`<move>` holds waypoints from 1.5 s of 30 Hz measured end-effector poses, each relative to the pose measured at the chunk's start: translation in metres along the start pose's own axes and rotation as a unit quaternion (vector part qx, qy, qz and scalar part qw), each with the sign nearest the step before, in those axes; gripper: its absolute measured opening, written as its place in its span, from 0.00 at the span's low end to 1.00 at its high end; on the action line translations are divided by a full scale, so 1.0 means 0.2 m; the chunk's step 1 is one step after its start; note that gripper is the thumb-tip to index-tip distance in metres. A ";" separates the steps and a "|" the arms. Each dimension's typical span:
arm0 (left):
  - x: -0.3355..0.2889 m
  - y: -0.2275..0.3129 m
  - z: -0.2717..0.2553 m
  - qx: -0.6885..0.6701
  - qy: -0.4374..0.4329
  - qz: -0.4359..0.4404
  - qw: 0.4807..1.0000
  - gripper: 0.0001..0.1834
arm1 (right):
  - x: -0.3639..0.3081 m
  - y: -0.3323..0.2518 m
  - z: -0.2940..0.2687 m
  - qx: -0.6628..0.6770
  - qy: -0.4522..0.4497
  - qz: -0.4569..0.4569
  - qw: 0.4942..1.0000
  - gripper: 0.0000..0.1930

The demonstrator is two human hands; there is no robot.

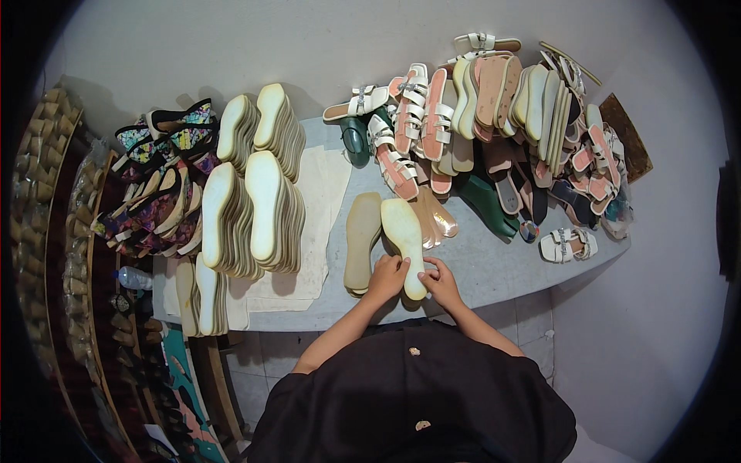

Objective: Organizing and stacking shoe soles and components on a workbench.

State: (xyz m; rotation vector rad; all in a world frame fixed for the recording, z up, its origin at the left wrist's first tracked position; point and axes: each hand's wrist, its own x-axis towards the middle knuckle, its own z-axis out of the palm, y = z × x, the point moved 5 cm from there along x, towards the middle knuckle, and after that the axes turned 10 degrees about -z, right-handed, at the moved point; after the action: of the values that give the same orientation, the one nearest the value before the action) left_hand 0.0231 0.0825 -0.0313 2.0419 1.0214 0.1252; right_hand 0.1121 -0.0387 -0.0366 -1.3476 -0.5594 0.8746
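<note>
The left hand (391, 278) and right hand (441, 284) are grasping a cream sole (406, 235) by its narrow end — a greyer sole (361, 239) lying just left, stacked soles (264, 204) already standing farther left — what's remaining being unclear.

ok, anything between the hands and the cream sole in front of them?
Nothing visible. Left hand and right hand both touch the cream sole near its narrower end; the duller sole lies left of it.
</note>
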 end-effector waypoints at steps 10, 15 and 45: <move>-0.02 0.08 -0.16 -0.008 0.107 0.024 0.994 0.25 | -0.03 0.06 0.00 -0.078 0.052 -0.004 0.996 0.18; 0.03 0.11 -0.05 0.100 0.056 0.167 0.979 0.31 | -0.03 0.00 0.02 -0.236 0.058 0.028 0.970 0.16; 0.03 0.08 0.03 0.225 0.077 0.141 0.961 0.28 | 0.87 -1.59 -0.55 -0.400 0.451 -0.379 0.702 0.14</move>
State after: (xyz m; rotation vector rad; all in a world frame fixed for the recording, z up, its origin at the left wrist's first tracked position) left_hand 0.0401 0.0776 -0.0249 2.6254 0.9025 0.2201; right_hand 0.3686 0.0380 0.2315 -1.8580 -0.6250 -0.8426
